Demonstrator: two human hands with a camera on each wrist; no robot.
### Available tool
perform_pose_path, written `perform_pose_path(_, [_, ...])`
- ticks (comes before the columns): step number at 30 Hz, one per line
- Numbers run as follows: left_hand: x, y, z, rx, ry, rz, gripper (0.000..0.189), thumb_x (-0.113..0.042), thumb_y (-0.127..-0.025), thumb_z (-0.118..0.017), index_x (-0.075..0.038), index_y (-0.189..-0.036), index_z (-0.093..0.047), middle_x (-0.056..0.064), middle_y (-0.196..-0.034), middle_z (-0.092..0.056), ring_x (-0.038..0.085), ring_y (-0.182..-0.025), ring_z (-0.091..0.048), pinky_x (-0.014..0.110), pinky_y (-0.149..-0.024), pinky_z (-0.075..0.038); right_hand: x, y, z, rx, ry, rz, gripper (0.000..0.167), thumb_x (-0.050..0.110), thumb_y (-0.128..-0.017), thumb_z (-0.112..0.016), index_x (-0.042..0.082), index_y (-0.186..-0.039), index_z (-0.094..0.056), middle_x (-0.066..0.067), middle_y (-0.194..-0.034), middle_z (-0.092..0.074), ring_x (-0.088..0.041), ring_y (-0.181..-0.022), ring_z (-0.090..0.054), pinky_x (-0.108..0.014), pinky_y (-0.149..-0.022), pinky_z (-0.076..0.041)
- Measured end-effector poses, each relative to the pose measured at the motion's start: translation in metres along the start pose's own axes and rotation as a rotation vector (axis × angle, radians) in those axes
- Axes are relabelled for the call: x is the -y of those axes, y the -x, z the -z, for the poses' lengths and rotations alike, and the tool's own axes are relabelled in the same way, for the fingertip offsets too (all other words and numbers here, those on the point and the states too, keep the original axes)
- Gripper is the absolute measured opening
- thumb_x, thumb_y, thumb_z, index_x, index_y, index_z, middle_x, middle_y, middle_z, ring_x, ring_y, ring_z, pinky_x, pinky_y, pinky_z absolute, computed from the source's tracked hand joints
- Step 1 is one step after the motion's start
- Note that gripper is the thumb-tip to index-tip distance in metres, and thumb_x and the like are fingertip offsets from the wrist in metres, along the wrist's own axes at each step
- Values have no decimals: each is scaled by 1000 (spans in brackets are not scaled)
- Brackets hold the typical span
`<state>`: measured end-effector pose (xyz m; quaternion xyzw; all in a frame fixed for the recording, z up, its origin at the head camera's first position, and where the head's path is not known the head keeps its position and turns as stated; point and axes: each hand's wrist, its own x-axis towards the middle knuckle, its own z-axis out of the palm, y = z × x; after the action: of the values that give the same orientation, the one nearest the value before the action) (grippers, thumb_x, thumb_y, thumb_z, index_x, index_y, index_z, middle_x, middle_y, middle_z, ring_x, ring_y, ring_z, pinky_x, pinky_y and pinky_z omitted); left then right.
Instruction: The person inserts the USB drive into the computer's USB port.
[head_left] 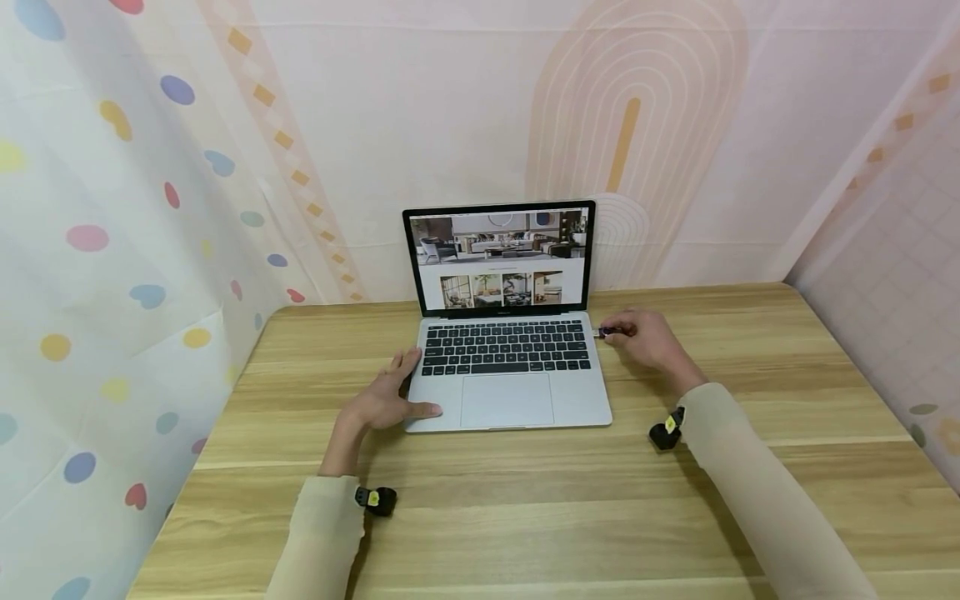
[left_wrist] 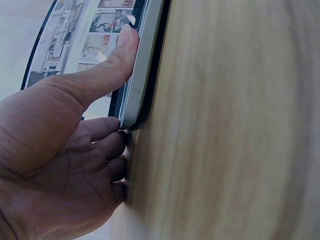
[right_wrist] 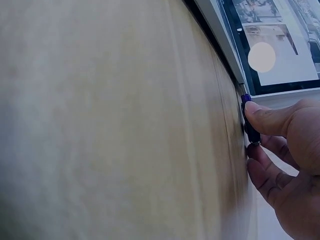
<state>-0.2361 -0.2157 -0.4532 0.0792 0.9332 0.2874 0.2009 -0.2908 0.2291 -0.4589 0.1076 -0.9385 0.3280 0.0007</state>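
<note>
An open silver laptop stands on the wooden table, its screen lit with pictures of furnished rooms. My left hand holds the laptop's left front part, thumb on the palm rest and fingers along the side; the left wrist view shows that thumb lying over the front edge. At the laptop's right side, my right hand pinches a small dark USB flash drive between thumb and fingers. Its silver plug end points at the laptop's side edge, right by the port area.
The wooden table reaches around the laptop on both sides and in front. Behind it hangs a patterned cloth, with another dotted cloth on the left. Black wrist cameras sit on both forearms.
</note>
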Motion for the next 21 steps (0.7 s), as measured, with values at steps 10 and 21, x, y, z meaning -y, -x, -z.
perform_pose_path(10, [0, 0, 0, -1, -9, 4, 118, -52, -85, -80, -17, -167, -2, 21, -172, 7, 56, -155, 3, 72, -122, -11, 0, 1, 0, -14, -10, 4, 25, 11, -99, -68, 4, -122, -74, -20, -122, -70, -36, -109, -66, -51, -96, -55])
perform_pose_path(21, [-1, 0, 0, -3, 2, 8, 118, -50, -85, -81, -17, -167, -2, 20, -172, 8, 54, -156, 3, 71, -123, -11, 0, 0, -1, -21, -16, -19, 26, 13, -99, -68, 5, -123, -74, -20, -124, -72, -37, -109, -67, -52, -97, -54])
